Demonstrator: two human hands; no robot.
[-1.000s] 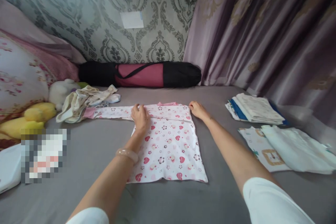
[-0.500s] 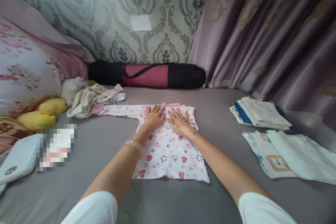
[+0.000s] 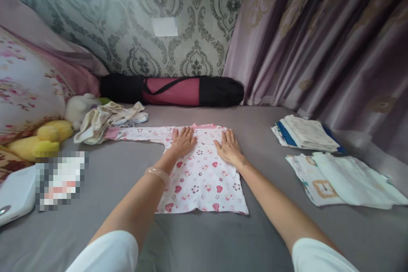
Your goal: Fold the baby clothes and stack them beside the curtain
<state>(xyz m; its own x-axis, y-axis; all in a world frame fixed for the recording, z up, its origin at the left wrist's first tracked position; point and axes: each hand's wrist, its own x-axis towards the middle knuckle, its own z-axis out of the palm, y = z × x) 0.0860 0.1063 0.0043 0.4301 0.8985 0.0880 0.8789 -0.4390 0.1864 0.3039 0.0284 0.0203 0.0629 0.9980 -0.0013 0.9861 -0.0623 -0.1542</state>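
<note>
Left hand (image 3: 183, 142) and right hand (image 3: 228, 148), fingers apart, are lying flat on the shirt (image 3: 204, 180), grey sheet (image 3: 204, 238) spreading beyond its hem (image 3: 207, 208).

Set on the bed (image 3: 207, 242) around the shirt (image 3: 204, 178), with the bag (image 3: 172, 92) behind it, the heap of clothes (image 3: 92, 125) beside its sleeve (image 3: 143, 133) to the left, the yellow-free row of toys (image 3: 32, 146) and pillow (image 3: 25, 89) farther left, the rear stack (image 3: 309, 134) and front stack (image 3: 350, 182) to its right.
</note>
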